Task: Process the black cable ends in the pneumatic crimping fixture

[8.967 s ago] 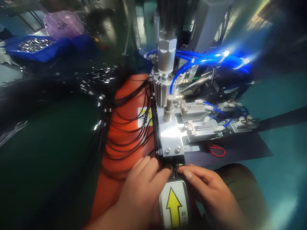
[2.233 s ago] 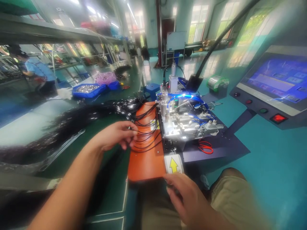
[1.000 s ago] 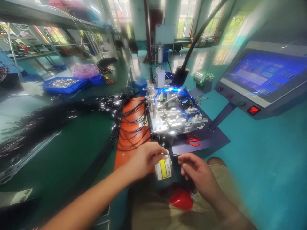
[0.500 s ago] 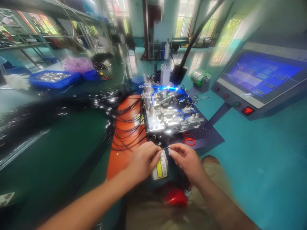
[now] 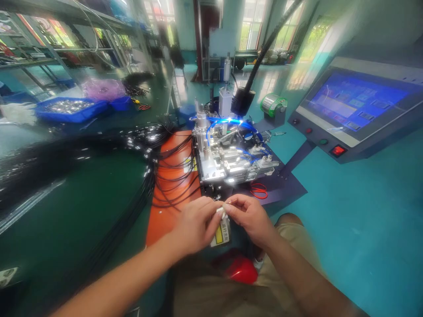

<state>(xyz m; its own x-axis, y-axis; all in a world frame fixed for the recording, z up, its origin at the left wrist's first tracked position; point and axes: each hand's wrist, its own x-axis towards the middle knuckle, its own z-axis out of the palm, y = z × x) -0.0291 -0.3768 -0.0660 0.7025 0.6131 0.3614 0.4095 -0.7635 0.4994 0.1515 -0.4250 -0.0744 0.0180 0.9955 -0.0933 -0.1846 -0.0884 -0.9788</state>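
Observation:
My left hand point(image 5: 199, 223) is closed in a pinch, its fingertips meeting those of my right hand point(image 5: 248, 218) just in front of the machine point(image 5: 231, 163). My right hand is pinched too, thumb and forefinger together. Whatever lies between the fingertips is too small and too covered to make out. Under the hands is a white block with a yellow label point(image 5: 222, 232). Thin black cables point(image 5: 175, 187) hang in loops across the orange plate point(image 5: 161, 224) to the left of the machine.
A control panel point(image 5: 357, 103) stands at the right. Red-handled scissors point(image 5: 258, 190) lie beside the machine, and a wire spool point(image 5: 273, 105) stands behind. Further left are a thick bundle of black cables point(image 5: 82, 147) and a blue tray point(image 5: 71, 115) of small metal parts.
My hands have come together; the short dark piece seen between their fingertips before is now hidden. The view has shifted slightly.

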